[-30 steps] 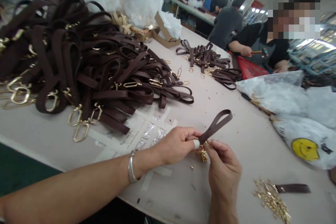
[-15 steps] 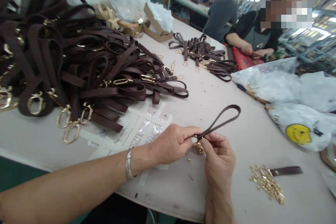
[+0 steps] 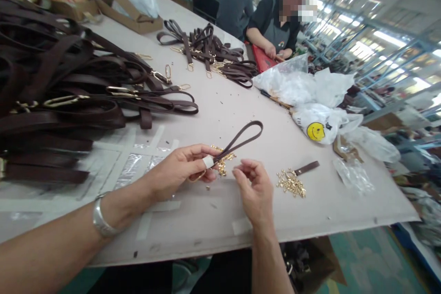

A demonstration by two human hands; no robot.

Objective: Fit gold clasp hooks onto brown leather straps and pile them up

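Observation:
My left hand [image 3: 179,167] is closed around the lower end of a dark brown leather wrist strap [image 3: 241,140], its loop pointing up and to the right. A gold clasp [image 3: 197,176] shows beneath my fingers, and white wrap covers my thumb. Off to the right, my right hand [image 3: 254,183] is apart from the strap, fingers loosely curled and parted, with nothing visible between them. Small gold metal pieces [image 3: 225,165] lie just behind the strap. Right of my right hand is another heap of gold pieces [image 3: 291,184], touching a short brown leather strip [image 3: 308,167].
A big pile of brown straps [image 3: 69,78] with gold clasps fills the left. A smaller strap pile [image 3: 210,50] lies farther back, near a cardboard box [image 3: 148,24]. White plastic bags [image 3: 313,87] sit at the right. A co-worker [image 3: 275,27] handles something red across the table.
My right hand has let go of the strap and moved away from it. My left hand still holds the strap. The view has swung to the right.

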